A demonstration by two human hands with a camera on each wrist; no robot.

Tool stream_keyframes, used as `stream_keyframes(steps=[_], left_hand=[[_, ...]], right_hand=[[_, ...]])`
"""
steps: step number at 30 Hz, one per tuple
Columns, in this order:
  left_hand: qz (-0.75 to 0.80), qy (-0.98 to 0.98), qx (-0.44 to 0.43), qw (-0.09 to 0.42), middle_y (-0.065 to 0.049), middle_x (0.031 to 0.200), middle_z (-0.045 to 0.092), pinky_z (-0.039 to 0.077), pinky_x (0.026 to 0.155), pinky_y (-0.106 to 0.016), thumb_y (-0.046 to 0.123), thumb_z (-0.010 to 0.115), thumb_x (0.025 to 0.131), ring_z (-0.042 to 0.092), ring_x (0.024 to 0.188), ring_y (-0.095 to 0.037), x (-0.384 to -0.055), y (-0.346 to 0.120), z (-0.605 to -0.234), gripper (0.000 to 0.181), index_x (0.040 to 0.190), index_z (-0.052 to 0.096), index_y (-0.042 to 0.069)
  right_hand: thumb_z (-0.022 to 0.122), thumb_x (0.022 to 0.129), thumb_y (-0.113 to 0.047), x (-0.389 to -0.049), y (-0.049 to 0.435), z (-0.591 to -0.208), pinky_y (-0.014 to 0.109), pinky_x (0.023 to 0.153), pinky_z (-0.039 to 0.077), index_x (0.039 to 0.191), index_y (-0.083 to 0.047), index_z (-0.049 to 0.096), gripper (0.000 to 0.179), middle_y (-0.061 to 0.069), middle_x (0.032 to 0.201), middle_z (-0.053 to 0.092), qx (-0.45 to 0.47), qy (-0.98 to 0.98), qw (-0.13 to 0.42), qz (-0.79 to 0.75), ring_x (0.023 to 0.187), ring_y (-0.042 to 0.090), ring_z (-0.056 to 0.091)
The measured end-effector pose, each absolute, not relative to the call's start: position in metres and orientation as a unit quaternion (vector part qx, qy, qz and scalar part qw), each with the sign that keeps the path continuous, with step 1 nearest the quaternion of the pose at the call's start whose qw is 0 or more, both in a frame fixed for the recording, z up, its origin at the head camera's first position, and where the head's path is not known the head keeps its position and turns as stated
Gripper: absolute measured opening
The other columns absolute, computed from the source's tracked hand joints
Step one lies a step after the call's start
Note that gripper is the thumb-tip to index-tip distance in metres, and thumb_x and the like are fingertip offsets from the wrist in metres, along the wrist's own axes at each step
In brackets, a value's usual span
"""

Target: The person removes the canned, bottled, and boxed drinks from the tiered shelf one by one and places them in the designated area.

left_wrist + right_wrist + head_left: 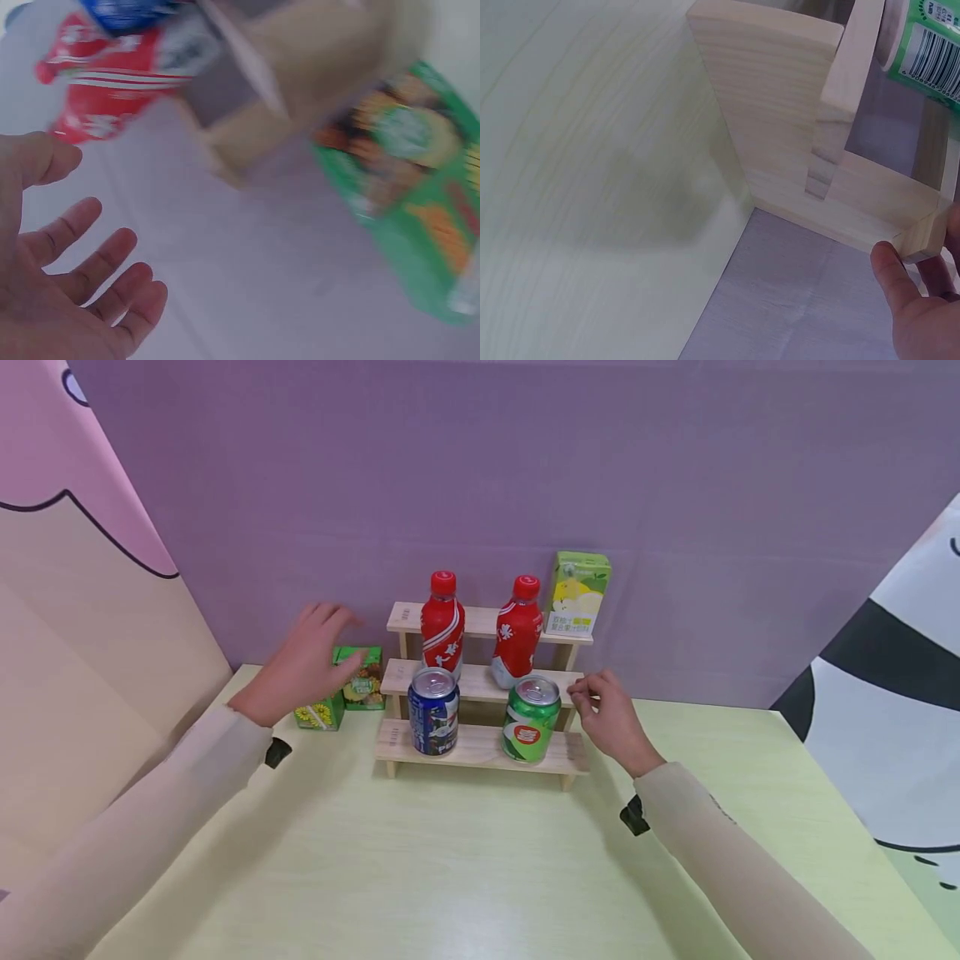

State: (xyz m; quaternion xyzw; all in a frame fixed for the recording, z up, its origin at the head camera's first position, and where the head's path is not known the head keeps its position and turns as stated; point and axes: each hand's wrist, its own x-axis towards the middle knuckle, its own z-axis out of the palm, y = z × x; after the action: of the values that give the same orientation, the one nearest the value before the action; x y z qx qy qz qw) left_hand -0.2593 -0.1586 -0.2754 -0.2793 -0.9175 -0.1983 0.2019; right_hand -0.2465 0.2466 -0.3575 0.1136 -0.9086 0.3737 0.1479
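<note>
A three-step wooden shelf stands on the table. My right hand grips the right end of its middle step, thumb and fingertips at the plank's corner. My left hand is raised left of the shelf with fingers spread, holding nothing. Below and behind it are two green boxes, one with a food picture, the other with yellow flowers, partly hidden. Two red bottles stand on the middle step. On the bottom step are a blue can and a green can.
A green-yellow juice carton stands at the top step's right end. Close behind the shelf rises a purple backdrop. Printed panels border the pale table on both sides.
</note>
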Motion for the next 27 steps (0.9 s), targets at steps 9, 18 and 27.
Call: stream_keyframes(steps=[9,18,27], left_hand=[[-0.202,-0.909,-0.306,0.196,-0.009,0.122,0.052,0.040,0.096,-0.044,0.023,0.063,0.090,0.037,0.118,-0.027,-0.247,-0.095,-0.223,0.036,0.120,0.055,0.007],[-0.165,-0.906,-0.343,0.185,-0.001,0.122,0.053,0.043,0.091,-0.029,0.029,0.061,0.090,0.040,0.115,-0.018,-0.252,-0.028,-0.180,0.036,0.123,0.054,0.015],[-0.132,-0.917,-0.347,0.147,0.001,0.129,0.049,0.035,0.096,-0.022,0.033,0.053,0.094,0.036,0.121,-0.014,-0.269,0.035,-0.145,0.037,0.128,0.050,0.018]], right_hand=[[0.051,0.093,0.006,-0.250,0.249,-0.360,0.043,0.091,0.047,0.097,0.009,0.060,0.011,0.015,0.104,0.046,0.123,-0.903,0.156,0.381,0.102,0.031,0.052],[0.051,0.093,0.005,-0.249,0.249,-0.358,0.042,0.090,0.047,0.097,0.008,0.060,0.011,0.014,0.103,0.046,0.124,-0.901,0.162,0.383,0.102,0.031,0.052],[0.051,0.093,0.005,-0.249,0.248,-0.361,0.043,0.091,0.047,0.100,0.009,0.061,0.013,0.014,0.105,0.046,0.116,-0.902,0.154,0.387,0.103,0.030,0.052]])
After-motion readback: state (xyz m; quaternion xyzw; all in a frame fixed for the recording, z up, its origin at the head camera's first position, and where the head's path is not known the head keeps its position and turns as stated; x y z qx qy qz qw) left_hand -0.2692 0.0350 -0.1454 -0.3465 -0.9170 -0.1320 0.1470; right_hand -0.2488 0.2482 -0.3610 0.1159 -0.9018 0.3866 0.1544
